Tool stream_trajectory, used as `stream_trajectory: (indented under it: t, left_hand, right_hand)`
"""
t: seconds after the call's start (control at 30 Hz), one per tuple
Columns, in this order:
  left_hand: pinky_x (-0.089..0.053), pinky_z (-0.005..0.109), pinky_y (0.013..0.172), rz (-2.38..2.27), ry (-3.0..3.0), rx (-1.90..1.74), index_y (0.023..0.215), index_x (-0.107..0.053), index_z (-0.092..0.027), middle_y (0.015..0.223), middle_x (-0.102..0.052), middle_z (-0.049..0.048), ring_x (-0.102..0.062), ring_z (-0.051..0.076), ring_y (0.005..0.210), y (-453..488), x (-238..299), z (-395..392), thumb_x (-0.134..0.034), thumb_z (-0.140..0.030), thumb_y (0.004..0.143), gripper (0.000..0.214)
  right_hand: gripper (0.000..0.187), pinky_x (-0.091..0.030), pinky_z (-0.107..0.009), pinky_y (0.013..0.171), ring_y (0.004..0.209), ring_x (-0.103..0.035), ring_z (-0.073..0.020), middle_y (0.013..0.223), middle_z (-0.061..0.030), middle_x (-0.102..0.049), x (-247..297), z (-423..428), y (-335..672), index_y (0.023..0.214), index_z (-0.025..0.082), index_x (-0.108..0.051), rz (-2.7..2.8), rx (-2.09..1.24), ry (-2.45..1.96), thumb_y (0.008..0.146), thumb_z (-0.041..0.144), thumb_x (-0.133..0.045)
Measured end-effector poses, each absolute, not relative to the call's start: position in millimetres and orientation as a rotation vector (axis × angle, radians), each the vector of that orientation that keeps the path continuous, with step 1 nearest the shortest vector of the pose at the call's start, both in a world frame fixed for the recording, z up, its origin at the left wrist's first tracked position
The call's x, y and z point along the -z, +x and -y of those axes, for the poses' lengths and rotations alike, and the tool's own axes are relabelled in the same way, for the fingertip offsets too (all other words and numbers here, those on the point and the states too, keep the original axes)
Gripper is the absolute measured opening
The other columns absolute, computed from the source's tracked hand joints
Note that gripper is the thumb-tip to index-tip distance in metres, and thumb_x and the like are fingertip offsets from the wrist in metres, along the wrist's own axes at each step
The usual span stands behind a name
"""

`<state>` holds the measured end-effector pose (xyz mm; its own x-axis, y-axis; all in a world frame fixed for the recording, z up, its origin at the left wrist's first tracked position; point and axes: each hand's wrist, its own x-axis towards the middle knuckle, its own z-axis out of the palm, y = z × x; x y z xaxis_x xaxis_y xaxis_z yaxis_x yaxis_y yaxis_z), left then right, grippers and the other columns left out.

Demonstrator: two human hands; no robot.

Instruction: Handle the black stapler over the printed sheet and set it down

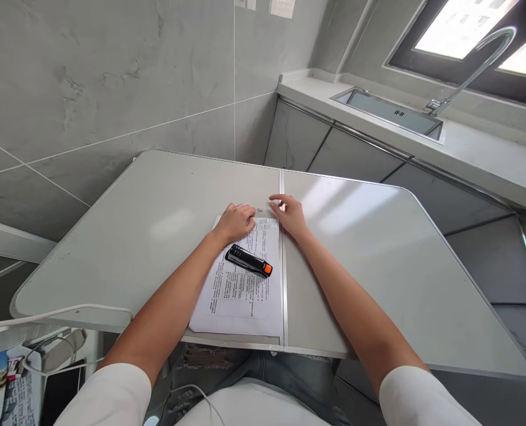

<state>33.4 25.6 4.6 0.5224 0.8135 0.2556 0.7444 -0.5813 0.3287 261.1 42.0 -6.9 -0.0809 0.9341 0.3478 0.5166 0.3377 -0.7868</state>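
A black stapler (pixel 249 261) with an orange end lies slantwise on printed sheets of paper (pixel 236 307). My left hand (pixel 236 222) rests at the top left of the sheets, its fingers curled closed. What it holds, if anything, is hidden. Just beyond the paper's top edge, between my hands, sits a tiny metallic piece (pixel 260 209), too small to name for certain. My right hand (pixel 289 214) is to the right of that piece, near the table's seam, with thumb and forefinger apart and nothing visible between them.
The sheets lie on a pale folding table (pixel 355 266) with a metal seam (pixel 284 284). A white cable (pixel 80 307) crosses its left front edge. Beyond are a tiled wall (pixel 134 77), a counter with a sink (pixel 387 112) and a tap (pixel 471 71). Papers (pixel 21 387) lie lower left.
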Motion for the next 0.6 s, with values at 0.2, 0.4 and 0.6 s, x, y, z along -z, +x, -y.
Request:
stream_trajectory:
  t: [0.2,0.4,0.6]
  left_hand:
    - [-0.038,0.042,0.085,-1.352,2.507,-0.577,0.08,-0.057,-0.023,0.08,-0.069,0.0045,-0.064,0.025,0.079,32.1,-6.0,-25.6,-0.046,-0.016,0.091,0.017]
    - [-0.038,0.042,0.086,-1.367,2.467,-0.607,0.08,-0.057,-0.022,0.076,-0.068,0.0031,-0.062,0.023,0.073,30.6,-7.4,-24.6,-0.045,-0.017,0.091,0.017]
    - [-0.037,0.042,0.086,-1.354,2.472,-0.607,0.08,-0.055,-0.022,0.077,-0.068,0.0026,-0.061,0.022,0.072,30.7,-6.7,-24.6,-0.046,-0.018,0.091,0.015]
  right_hand:
    - [0.035,-0.05,-0.037,0.075,0.079,-0.058,-0.0204,0.092,-0.0052,-0.073,7.0,-16.6,289.1,0.087,0.023,-0.074,1.425,-0.893,-1.237,0.092,0.056,-0.063]
    - [0.017,-0.05,-0.034,0.08,0.088,-0.064,-0.0207,0.091,-0.0025,-0.073,6.6,-18.8,290.8,0.09,0.025,-0.077,1.479,-1.063,-1.089,0.086,0.04,-0.071]
    - [0.022,-0.048,-0.033,0.073,0.077,-0.059,-0.0182,0.084,-0.0017,-0.071,4.8,-17.5,292.1,0.09,0.024,-0.079,1.67,-1.076,-1.13,0.087,0.044,-0.071]
